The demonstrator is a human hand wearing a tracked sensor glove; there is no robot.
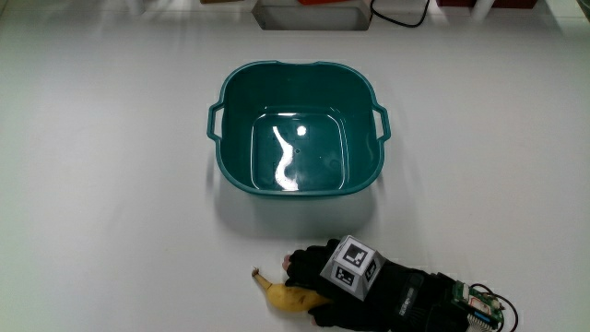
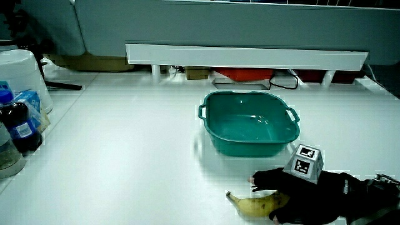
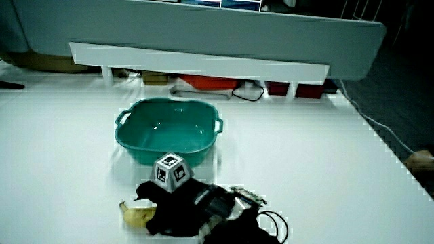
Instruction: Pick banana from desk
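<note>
Curled over one end of a yellow curved banana (image 1: 288,297), the black-gloved hand (image 1: 336,277) has its fingers closed around the fruit in the main view, with the small patterned cube (image 1: 352,266) sitting on its back. About half of the banana shows, its brown stem tip pointing away from the hand and lying on the white table (image 1: 111,212). Whether the fruit is lifted off the surface at all I cannot tell. Banana and hand lie nearer to the person than the teal plastic basin with two side handles (image 1: 300,129), which stands apart from them and holds nothing visible. Near the table's edge farthest from the person, a pale box (image 1: 313,14) and a black cable (image 1: 401,17) are partly in view.

In a side view the hand (image 2: 281,187) covers one end of the banana (image 2: 253,201), whose free end rests low against the table (image 2: 125,156); the cube (image 2: 304,162) stands above the knuckles. The basin (image 2: 250,128) sits between the hand and a low white partition (image 2: 247,56). At the table's edge stand dark bottles (image 2: 19,125) and a white tub (image 2: 22,75).

In a side view the hand (image 3: 178,205) wraps the banana (image 3: 134,214), only a short yellow end showing, close to the basin (image 3: 168,132). The cube (image 3: 171,172) points upward, and the partition (image 3: 196,62) runs along the table (image 3: 305,156).
</note>
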